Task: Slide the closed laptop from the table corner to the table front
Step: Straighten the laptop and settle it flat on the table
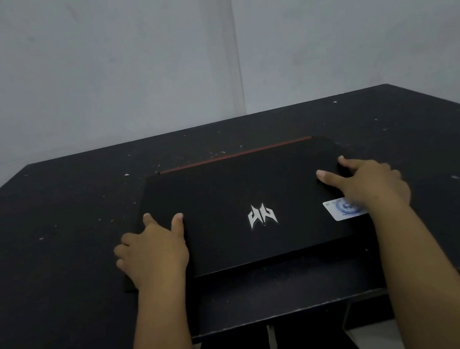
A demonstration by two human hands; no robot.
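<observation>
A closed black laptop (241, 196) with a silver logo, a red strip along its far edge and a white-and-blue sticker lies flat on the black table (52, 249), near the middle toward the front. My left hand (153, 248) grips its left edge, thumb on the lid and fingers wrapped over the side. My right hand (373, 183) grips its right edge the same way, partly covering the sticker.
The table's front edge (247, 322) runs a short way in front of the laptop. Grey walls meet in a corner behind the table. The tabletop is scuffed with small white flecks. Dark legs show under the front edge.
</observation>
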